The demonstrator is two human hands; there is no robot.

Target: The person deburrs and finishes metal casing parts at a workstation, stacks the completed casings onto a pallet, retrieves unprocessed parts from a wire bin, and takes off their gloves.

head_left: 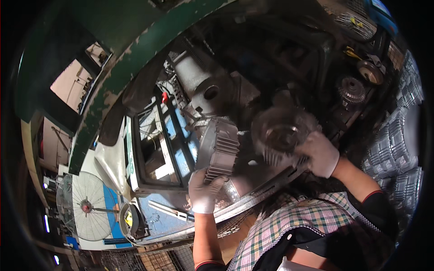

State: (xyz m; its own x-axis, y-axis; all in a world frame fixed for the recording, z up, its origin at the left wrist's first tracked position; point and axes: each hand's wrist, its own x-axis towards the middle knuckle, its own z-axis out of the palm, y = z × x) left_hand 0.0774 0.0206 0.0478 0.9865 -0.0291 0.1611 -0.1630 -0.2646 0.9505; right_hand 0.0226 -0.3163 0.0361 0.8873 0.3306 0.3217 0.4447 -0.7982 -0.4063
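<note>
My left hand [205,189], in a white glove, grips the lower end of a finned metal housing [220,147], its fingers wrapped round the ribs. The housing stands tilted, with its fins turned to the right. In my gloved right hand [318,154] is a round finned metal casing [281,132], held by its right edge. That casing is smeared by motion, and a round opening shows near its middle. The two parts are apart. Just behind them sits a dusty grey machine block [210,92] with a dark round hole.
A worn green machine frame [122,67] arches over the upper left. Stacked finned metal parts [393,140] fill the right side. Another finned part [351,90] sits by a round pan [370,72]. At the lower left are a caged fan [88,205] and a round container [132,220].
</note>
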